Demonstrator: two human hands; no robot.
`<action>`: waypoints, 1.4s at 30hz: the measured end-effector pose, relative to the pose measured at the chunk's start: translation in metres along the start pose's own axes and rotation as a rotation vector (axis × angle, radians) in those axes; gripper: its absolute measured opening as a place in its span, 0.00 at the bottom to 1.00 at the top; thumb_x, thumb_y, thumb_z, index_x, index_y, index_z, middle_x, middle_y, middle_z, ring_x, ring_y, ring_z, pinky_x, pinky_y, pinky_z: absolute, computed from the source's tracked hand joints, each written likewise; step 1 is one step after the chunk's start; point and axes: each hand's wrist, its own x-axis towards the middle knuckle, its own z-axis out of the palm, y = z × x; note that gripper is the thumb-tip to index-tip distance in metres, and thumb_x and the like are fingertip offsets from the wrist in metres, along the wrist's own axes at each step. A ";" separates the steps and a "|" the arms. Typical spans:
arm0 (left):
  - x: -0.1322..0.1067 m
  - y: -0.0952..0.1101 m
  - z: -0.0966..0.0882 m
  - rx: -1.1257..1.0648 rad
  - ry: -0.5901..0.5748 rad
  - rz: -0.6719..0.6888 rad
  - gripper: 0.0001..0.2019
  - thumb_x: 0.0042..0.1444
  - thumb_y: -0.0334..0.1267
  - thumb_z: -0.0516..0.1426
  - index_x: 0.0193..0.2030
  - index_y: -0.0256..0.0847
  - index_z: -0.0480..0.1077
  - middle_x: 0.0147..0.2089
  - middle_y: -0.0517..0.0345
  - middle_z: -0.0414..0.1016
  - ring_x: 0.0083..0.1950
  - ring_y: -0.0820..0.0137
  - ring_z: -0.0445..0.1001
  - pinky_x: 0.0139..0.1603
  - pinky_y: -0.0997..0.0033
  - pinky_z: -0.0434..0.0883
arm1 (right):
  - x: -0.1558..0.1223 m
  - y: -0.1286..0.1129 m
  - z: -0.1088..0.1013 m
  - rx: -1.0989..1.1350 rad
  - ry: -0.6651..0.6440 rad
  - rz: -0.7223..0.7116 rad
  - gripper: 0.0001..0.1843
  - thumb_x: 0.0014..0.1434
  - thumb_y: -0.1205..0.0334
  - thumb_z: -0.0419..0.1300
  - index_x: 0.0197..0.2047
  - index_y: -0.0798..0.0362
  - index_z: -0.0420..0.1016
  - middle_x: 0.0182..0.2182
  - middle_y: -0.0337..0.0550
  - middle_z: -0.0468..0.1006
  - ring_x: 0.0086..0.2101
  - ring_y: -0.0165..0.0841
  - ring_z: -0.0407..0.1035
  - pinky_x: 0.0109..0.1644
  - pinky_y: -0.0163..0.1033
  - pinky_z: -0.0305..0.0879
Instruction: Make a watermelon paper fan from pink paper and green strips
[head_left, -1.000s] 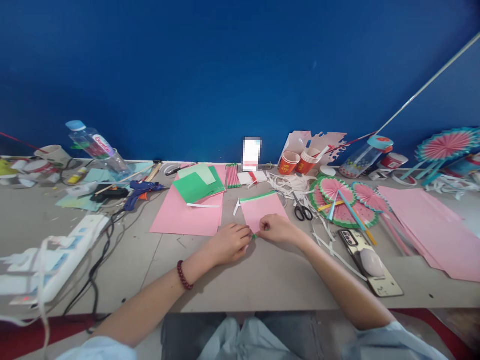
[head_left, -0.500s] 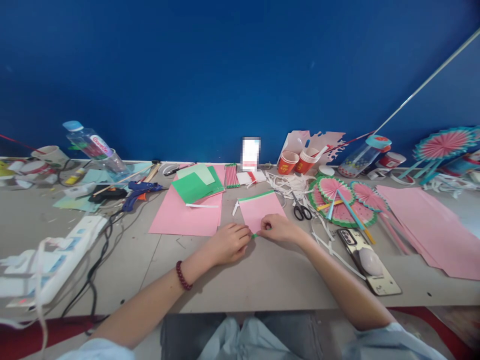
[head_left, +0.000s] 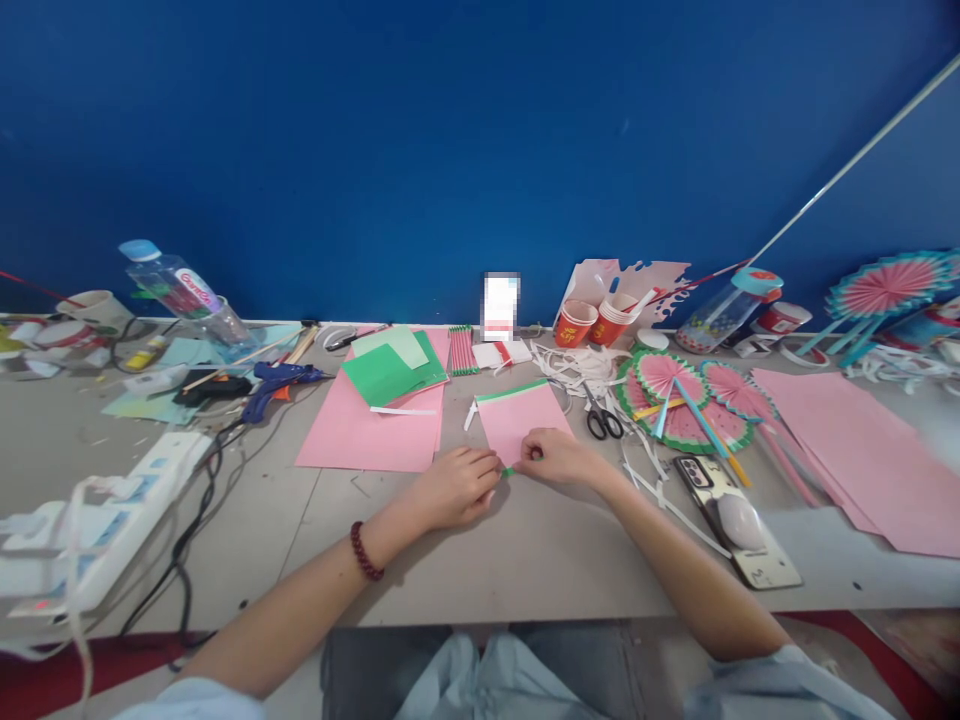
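Observation:
A pink paper sheet (head_left: 517, 415) with a green strip along its far edge lies flat in front of me. At its near edge another green strip shows between my hands. My left hand (head_left: 461, 485) rests at the near left corner, fingers curled and pressed together on the green-edged paper. My right hand (head_left: 555, 457) pinches the same near edge a little to the right, thumb and fingertips closed. The fingers partly hide the edge. A narrow white strip (head_left: 470, 414) lies by the sheet's left side, and black-handled scissors (head_left: 604, 424) lie to its right.
Green paper (head_left: 386, 375) on larger pink sheets (head_left: 330, 440) lies left of centre. A blue glue gun (head_left: 281, 385) and a power strip (head_left: 139, 520) are farther left. On the right are paper fans (head_left: 697, 430), a phone (head_left: 705, 490), red paper cups (head_left: 576, 322) and pink sheets (head_left: 847, 440).
My hands and the pink sheet stay in nearly the same place. The view has shifted very slightly.

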 end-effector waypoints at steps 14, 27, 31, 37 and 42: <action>-0.001 0.000 0.002 0.005 0.008 0.005 0.09 0.58 0.34 0.52 0.44 0.37 0.69 0.47 0.47 0.74 0.50 0.62 0.72 0.46 0.65 0.68 | -0.001 -0.004 0.000 -0.049 0.006 0.011 0.09 0.52 0.59 0.61 0.24 0.53 0.71 0.28 0.41 0.74 0.30 0.31 0.64 0.32 0.34 0.54; -0.001 0.000 0.000 0.013 -0.005 0.001 0.09 0.58 0.34 0.52 0.44 0.37 0.69 0.48 0.48 0.74 0.50 0.62 0.72 0.45 0.64 0.69 | 0.001 0.003 0.006 -0.057 0.020 0.002 0.09 0.51 0.58 0.61 0.24 0.53 0.70 0.28 0.41 0.73 0.30 0.31 0.64 0.32 0.34 0.53; 0.000 0.001 -0.001 0.016 -0.007 0.001 0.09 0.58 0.34 0.52 0.44 0.36 0.70 0.48 0.48 0.75 0.50 0.62 0.72 0.45 0.64 0.69 | 0.000 0.001 0.005 -0.058 0.021 0.009 0.09 0.52 0.58 0.61 0.24 0.53 0.71 0.29 0.41 0.74 0.31 0.31 0.65 0.33 0.34 0.54; 0.000 0.001 0.001 0.013 -0.015 -0.008 0.09 0.58 0.34 0.52 0.44 0.37 0.70 0.49 0.49 0.74 0.51 0.62 0.72 0.47 0.64 0.68 | 0.000 0.000 0.005 -0.059 0.019 0.006 0.09 0.52 0.58 0.61 0.25 0.53 0.72 0.30 0.42 0.74 0.32 0.32 0.66 0.34 0.34 0.54; -0.001 0.000 0.001 0.011 -0.020 -0.005 0.10 0.58 0.34 0.52 0.44 0.37 0.70 0.49 0.49 0.74 0.52 0.62 0.72 0.47 0.64 0.68 | 0.000 -0.001 0.003 -0.050 0.016 0.007 0.09 0.52 0.58 0.61 0.25 0.53 0.72 0.30 0.42 0.74 0.32 0.32 0.66 0.34 0.34 0.54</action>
